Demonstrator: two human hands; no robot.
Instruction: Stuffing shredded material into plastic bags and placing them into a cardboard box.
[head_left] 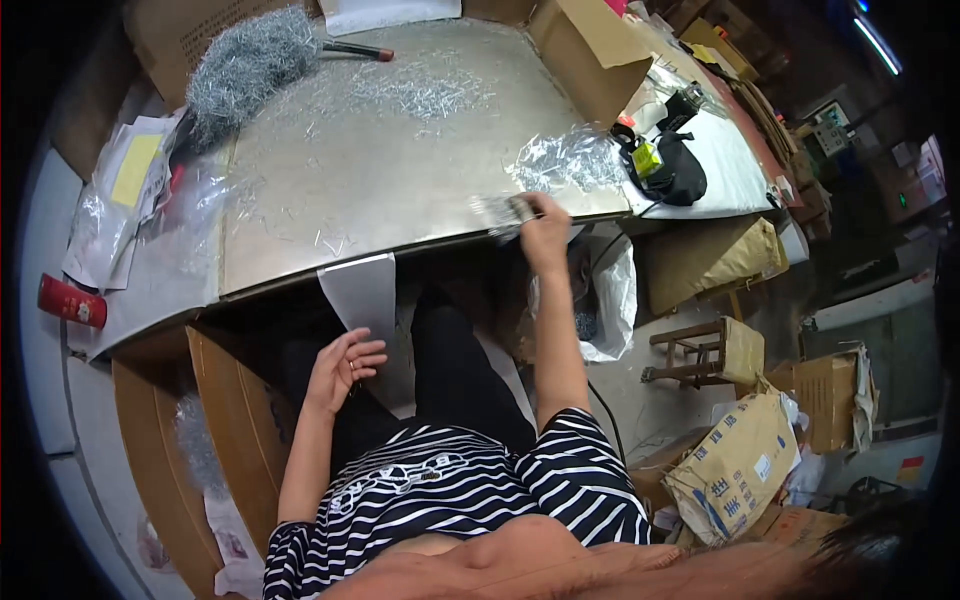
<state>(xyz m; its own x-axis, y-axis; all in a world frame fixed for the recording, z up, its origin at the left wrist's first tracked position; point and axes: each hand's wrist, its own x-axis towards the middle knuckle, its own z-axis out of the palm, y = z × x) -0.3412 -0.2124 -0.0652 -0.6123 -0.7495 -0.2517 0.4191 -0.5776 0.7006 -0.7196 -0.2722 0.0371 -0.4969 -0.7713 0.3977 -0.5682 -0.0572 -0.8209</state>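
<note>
At the front edge of the metal-topped table [330, 190], my right hand [546, 232] is closed on a blurred silvery bunch [500, 213]; it looks like thin metal pins, but motion smears it. My left hand [343, 366] hovers over my lap, holding nothing, fingers loosely apart. Near it, a white sheet [362, 292] hangs down from the table edge. Thin silvery pins [425, 95] lie scattered across the tabletop. Beyond my right hand, a crumpled clear plastic bag [565, 158] rests by the right edge.
A big heap of pins [250, 65] stands back left beside a red-ended tool [365, 50]. To the right lies a black pouch [675, 170]. Below hangs a white-lined bin [615, 290], with a wooden stool [735, 350] farther right. A red bottle [72, 300] is far left; cardboard [235, 420] stands beside my left arm.
</note>
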